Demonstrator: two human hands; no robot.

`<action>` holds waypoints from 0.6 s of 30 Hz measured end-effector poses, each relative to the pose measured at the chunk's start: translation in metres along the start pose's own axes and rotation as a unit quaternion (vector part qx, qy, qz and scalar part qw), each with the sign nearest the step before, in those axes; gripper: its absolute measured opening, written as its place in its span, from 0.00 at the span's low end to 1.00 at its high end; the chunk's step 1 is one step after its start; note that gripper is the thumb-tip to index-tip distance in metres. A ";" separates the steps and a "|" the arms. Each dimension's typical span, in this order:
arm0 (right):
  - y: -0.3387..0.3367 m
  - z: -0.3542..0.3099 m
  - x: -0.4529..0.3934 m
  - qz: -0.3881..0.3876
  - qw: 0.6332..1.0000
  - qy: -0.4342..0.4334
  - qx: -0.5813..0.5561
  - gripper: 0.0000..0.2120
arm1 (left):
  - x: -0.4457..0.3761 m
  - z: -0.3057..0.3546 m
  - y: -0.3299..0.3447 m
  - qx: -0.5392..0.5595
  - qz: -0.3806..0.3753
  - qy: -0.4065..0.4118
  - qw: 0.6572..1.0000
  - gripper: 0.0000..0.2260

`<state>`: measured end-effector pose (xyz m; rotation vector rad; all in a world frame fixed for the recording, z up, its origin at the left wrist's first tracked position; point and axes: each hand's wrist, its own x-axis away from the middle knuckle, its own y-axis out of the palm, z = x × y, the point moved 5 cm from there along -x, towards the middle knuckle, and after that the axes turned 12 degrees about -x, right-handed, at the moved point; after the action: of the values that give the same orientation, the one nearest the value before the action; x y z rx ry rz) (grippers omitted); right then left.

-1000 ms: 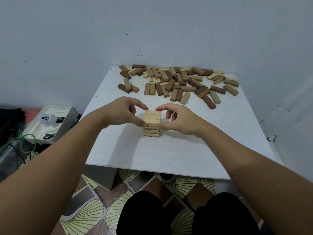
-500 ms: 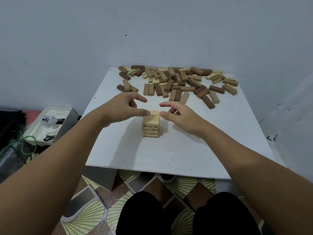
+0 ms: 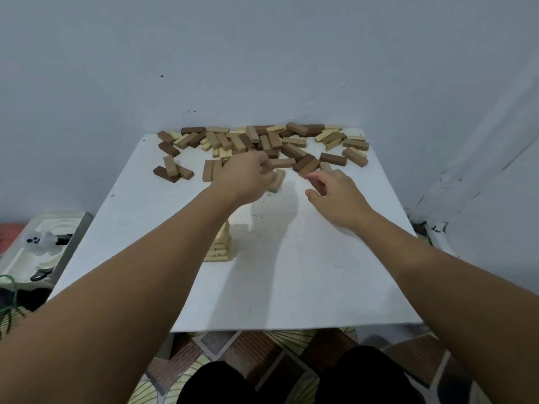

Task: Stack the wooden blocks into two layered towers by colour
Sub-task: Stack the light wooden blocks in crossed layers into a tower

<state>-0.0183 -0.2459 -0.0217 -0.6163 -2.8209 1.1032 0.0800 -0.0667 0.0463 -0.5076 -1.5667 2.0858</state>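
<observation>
Head view looks down on a white table (image 3: 291, 272) set against a pale wall. At the left edge of the frame, beside the table, a white tray (image 3: 17, 258) holds a small white figure with black dots (image 3: 39, 242) and a dark tool (image 3: 40, 274) that is too small to identify. Loose wooden blocks (image 3: 262, 144), light and dark brown mixed, lie scattered across the upper middle of the frame at the table's far edge. A short tower of light blocks (image 3: 220, 246) stands at the table's centre, partly hidden by the left forearm. Both arms stretch forward over the table. The left hand (image 3: 248, 176) has its fingers curled at a light block (image 3: 277, 180) at the pile's near edge; whether it grips it I cannot tell. The right hand (image 3: 335, 196) hovers near the pile, fingers loosely bent, holding nothing.
</observation>
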 end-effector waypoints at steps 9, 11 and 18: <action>-0.056 0.054 -0.048 0.005 0.994 0.034 0.102 0.20 | -0.091 0.072 0.063 -0.088 -0.028 0.052 0.994 0.15; -0.064 0.066 -0.061 0.002 0.992 0.044 0.120 0.20 | -0.110 0.084 0.073 -0.120 -0.030 0.056 0.991 0.18; -0.076 0.098 -0.095 0.023 0.985 0.098 0.140 0.18 | -0.160 0.120 0.098 -0.197 -0.005 0.091 0.976 0.20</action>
<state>0.0242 -0.3957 -0.0358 -0.7213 -2.4392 1.3340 0.1284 -0.2758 -0.0137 -0.8004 -1.8696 1.6663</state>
